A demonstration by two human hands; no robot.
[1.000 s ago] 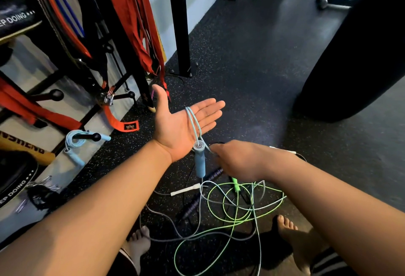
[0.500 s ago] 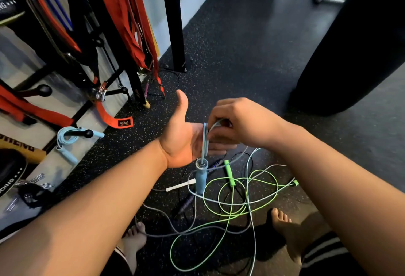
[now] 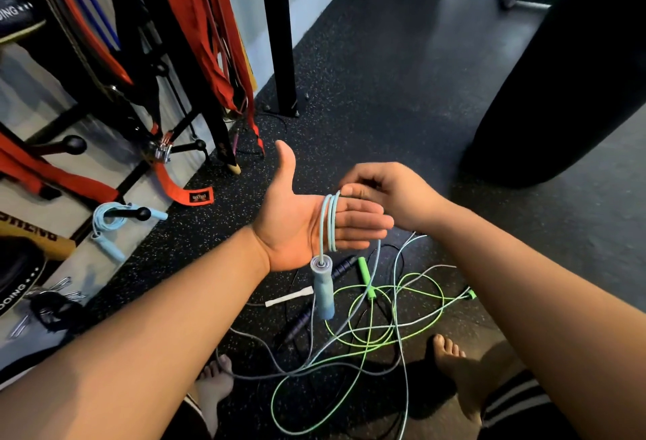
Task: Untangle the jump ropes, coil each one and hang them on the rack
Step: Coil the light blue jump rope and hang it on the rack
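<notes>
My left hand (image 3: 307, 223) is held out flat, palm up, thumb raised. Three turns of the light blue jump rope (image 3: 328, 221) lie wound round its fingers, and the rope's blue handle (image 3: 323, 291) dangles below the palm. My right hand (image 3: 388, 195) pinches the same rope just above my left fingers. On the floor below lies a tangle of a green rope (image 3: 388, 331) with a green handle (image 3: 365, 275), a grey rope with a white handle (image 3: 290, 297) and a dark purple-handled rope (image 3: 337, 268). Another blue rope (image 3: 105, 226) hangs coiled on a rack peg (image 3: 134, 212).
The black rack (image 3: 146, 118) on the left carries red and orange straps and bands. A black post (image 3: 279, 37) stands behind it and a black punching bag (image 3: 566, 72) on the right. My bare feet (image 3: 451, 355) stand beside the tangle on the speckled rubber floor.
My right hand has carried the blue rope up and over my left fingers, adding a turn; two loops have become three. The camera has tilted slightly.
</notes>
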